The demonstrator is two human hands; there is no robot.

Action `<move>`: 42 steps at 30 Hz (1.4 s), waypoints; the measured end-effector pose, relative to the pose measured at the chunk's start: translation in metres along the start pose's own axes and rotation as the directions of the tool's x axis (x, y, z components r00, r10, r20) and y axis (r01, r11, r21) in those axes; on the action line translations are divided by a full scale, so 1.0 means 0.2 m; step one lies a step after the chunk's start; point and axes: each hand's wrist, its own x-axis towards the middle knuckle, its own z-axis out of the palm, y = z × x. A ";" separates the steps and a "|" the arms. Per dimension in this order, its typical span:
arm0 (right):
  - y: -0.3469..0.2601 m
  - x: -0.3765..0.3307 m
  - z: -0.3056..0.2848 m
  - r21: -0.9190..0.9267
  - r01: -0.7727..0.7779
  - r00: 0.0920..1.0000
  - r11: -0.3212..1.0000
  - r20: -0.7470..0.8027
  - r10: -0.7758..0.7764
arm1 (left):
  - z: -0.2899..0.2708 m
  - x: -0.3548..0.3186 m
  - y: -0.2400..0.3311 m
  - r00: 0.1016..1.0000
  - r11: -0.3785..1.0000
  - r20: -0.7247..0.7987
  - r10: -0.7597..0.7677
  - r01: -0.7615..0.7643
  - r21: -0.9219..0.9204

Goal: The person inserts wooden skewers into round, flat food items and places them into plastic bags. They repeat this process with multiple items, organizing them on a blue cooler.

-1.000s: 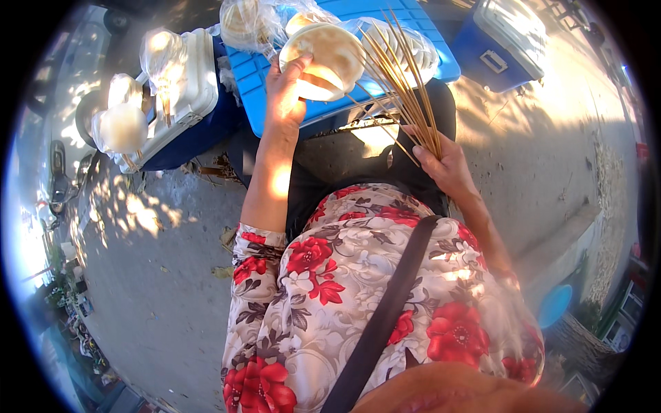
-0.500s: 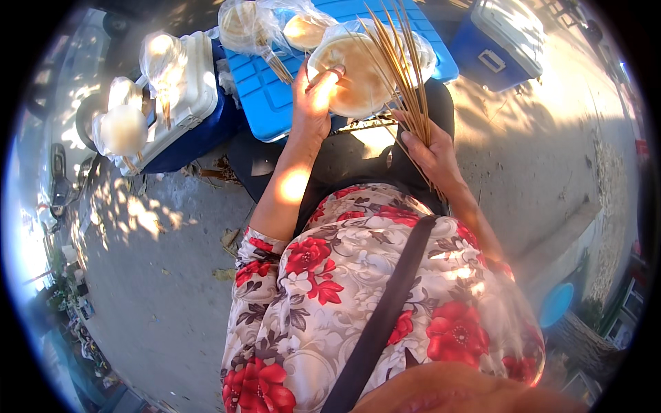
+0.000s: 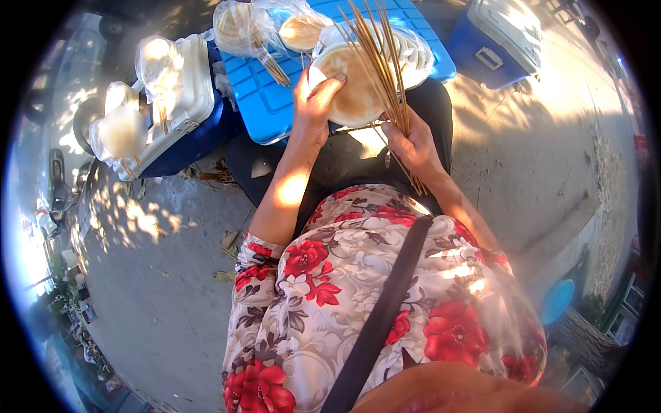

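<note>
Between the thumb and fingers of my left hand [image 3: 315, 103] is a round, pale flatbread [image 3: 351, 93] with browned patches. My right hand [image 3: 413, 141] is closed round a loose bundle of thin wooden skewers [image 3: 385, 62]. Their upper ends fan out in front of the flatbread's right side, and one thin skewer lies across near its lower edge; whether it enters the bread I cannot tell. Behind the skewers, more flatbreads in a clear plastic bag [image 3: 415, 58] rest on a blue ridged lid [image 3: 251, 103].
Bagged flatbreads on skewers [image 3: 237, 27] lie on the lid's far left, beside another flatbread [image 3: 301, 33]. At left, a blue cooler with a white lid [image 3: 200, 82] carries more bagged flatbreads [image 3: 157, 65]. A second blue cooler [image 3: 492, 48] stands on the ground at right.
My right hand has moved left with the skewers, bringing them closer across the flatbread. My left hand has tilted the flatbread slightly and lowered it a little.
</note>
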 end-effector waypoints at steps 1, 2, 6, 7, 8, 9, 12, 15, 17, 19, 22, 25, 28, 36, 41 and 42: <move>0.02 0.01 0.01 -0.017 0.012 1.000 1.000 -0.001 -0.012 | -0.01 -0.01 0.00 0.999 0.999 -0.018 -0.027 0.027 -0.023; 0.03 0.02 0.01 -0.010 0.008 1.000 1.000 -0.004 -0.009 | -0.01 -0.02 0.00 0.998 0.998 -0.037 -0.054 0.052 -0.046; 0.07 0.05 0.04 0.029 -0.055 0.998 0.998 0.044 0.054 | -0.01 -0.16 -0.04 0.976 0.968 -0.113 -0.185 0.161 -0.193; 0.08 0.05 0.04 0.041 -0.086 0.994 0.995 0.067 0.083 | -0.05 -0.17 -0.07 0.979 0.971 -0.095 -0.182 0.163 -0.176; 0.07 0.04 0.03 -0.019 -0.113 0.991 0.993 0.067 0.114 | -0.12 -0.16 -0.07 0.976 0.975 -0.133 -0.173 0.150 -0.165; 0.05 0.02 0.03 -0.079 -0.140 0.987 0.987 0.063 0.145 | -0.21 -0.12 -0.04 0.972 0.978 -0.168 -0.164 0.139 -0.154; 0.05 -0.04 -0.02 -0.099 -0.199 0.980 0.975 -0.020 0.198 | -0.45 0.08 0.13 0.967 0.955 -0.252 0.037 0.041 0.295; 0.05 -0.09 -0.09 -0.079 -0.228 0.972 0.970 -0.077 0.222 | -0.58 0.35 0.21 0.976 0.761 -0.196 0.095 0.056 0.646; 0.03 -0.11 -0.09 -0.053 -0.226 0.972 0.973 -0.083 0.221 | -0.65 0.56 0.14 0.983 0.669 -0.093 0.159 -0.038 0.742; 0.01 -0.12 -0.08 -0.024 -0.225 0.971 0.974 -0.085 0.222 | -0.70 0.78 0.05 0.982 0.621 -0.080 0.171 -0.044 0.783; -0.01 -0.16 -0.07 0.004 -0.232 0.968 0.973 -0.092 0.232 | -0.60 0.84 0.01 0.966 0.554 -0.209 0.151 0.092 0.827; -0.01 -0.19 -0.11 0.058 -0.213 0.971 0.975 -0.101 0.218 | -0.72 0.83 -0.08 0.743 -0.195 0.303 0.597 -0.232 0.953; 0.07 -0.22 -0.20 0.231 -0.185 0.961 0.955 -0.161 0.225 | -0.32 0.52 0.05 0.747 0.183 0.236 0.621 -0.432 0.883; 0.00 -0.13 -0.19 0.466 -0.221 0.967 0.857 -0.007 0.253 | 0.06 0.43 -0.17 0.876 0.228 0.401 0.268 -0.462 0.857; 0.00 -0.18 -0.19 0.365 -0.250 0.965 0.897 0.021 0.260 | -0.06 0.58 -0.29 0.929 0.393 0.355 0.106 -0.367 0.843; 0.01 -0.17 -0.19 0.358 -0.245 0.966 0.901 0.017 0.256 | -0.07 0.58 -0.28 0.938 0.441 0.339 0.074 -0.336 0.833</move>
